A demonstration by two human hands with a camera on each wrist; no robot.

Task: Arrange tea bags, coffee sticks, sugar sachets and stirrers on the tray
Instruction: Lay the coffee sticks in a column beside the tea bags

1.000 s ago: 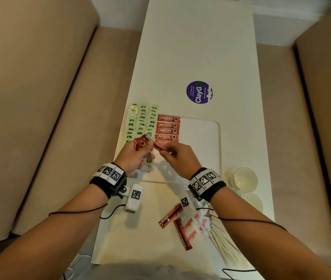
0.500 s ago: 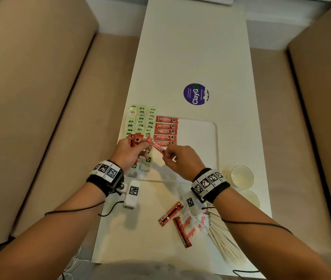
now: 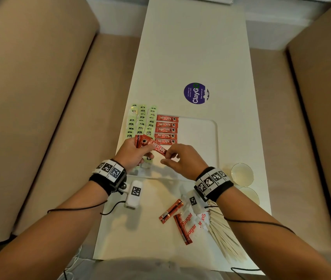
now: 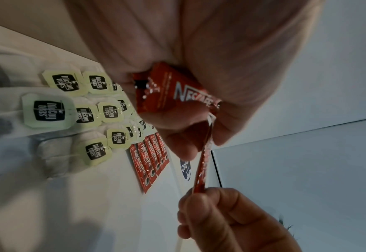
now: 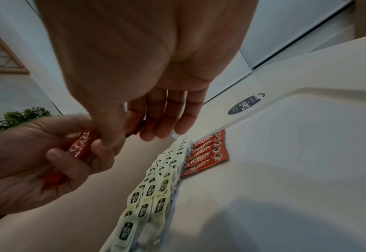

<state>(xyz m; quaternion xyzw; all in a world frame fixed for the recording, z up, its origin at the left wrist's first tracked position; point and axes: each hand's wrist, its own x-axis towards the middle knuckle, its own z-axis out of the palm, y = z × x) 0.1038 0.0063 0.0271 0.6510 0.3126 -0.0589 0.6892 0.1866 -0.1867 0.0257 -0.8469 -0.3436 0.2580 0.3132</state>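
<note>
My left hand (image 3: 134, 153) grips a small bundle of red Nescafe coffee sticks (image 3: 141, 140) over the tray's near left part. My right hand (image 3: 182, 160) pinches the end of one coffee stick (image 3: 159, 149) that still reaches into the bundle. In the left wrist view that stick (image 4: 203, 163) runs edge-on from the bundle (image 4: 169, 92) to the right hand's fingers (image 4: 201, 204). On the white tray (image 3: 201, 138), pale green tea bags (image 3: 140, 122) lie in three rows at the left. Several coffee sticks (image 3: 166, 130) lie in a column beside them.
Near the table's front edge lie two loose coffee sticks (image 3: 171, 211), sugar sachets (image 3: 190, 223) and a fan of wooden stirrers (image 3: 225, 239). Two glass cups (image 3: 242, 174) stand right of the tray. A purple sticker (image 3: 196, 93) marks the table beyond. Beige sofas flank the table.
My right hand has drawn one coffee stick partly out of the left hand's bundle, toward the right. Both hands stay over the tray's near left part.
</note>
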